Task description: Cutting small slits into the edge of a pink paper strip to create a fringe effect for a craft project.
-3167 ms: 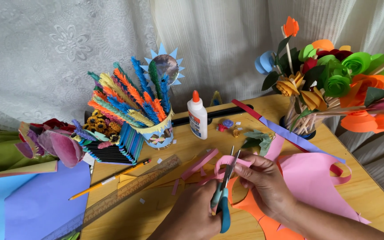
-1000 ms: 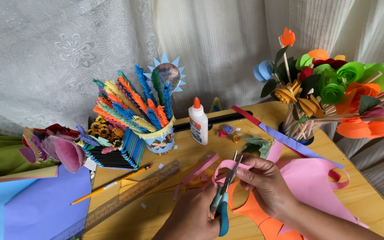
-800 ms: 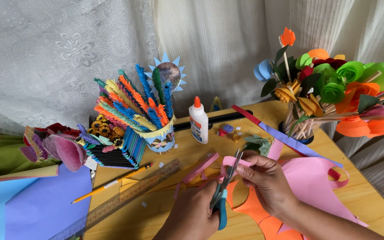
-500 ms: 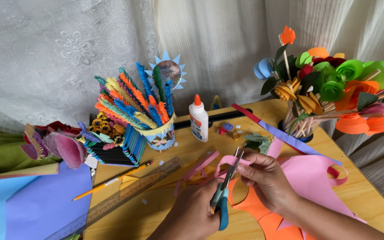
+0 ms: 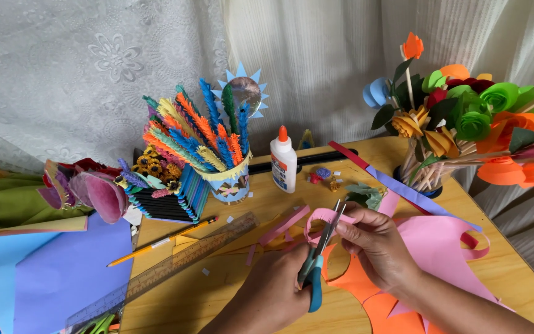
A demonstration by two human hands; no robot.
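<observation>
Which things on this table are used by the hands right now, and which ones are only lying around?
In use:
- left hand holding the scissors
- right hand holding the pink paper strip

Lying about:
- glue bottle
- ruler
- pencil
- cup of paper feathers
- paper flower bouquet
- purple paper sheet

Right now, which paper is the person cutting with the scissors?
The curled pink strip, pinched by the right hand. The blue sheet and orange sheet lie flat, untouched by the scissors.

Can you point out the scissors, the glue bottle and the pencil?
Blue-handled metal scissors (image 5: 314, 281), head view, on the handle.
White plastic glue bottle with orange cap (image 5: 283, 164), head view, on its body.
Yellow wooden pencil (image 5: 162, 241), head view, mid-shaft.
</observation>
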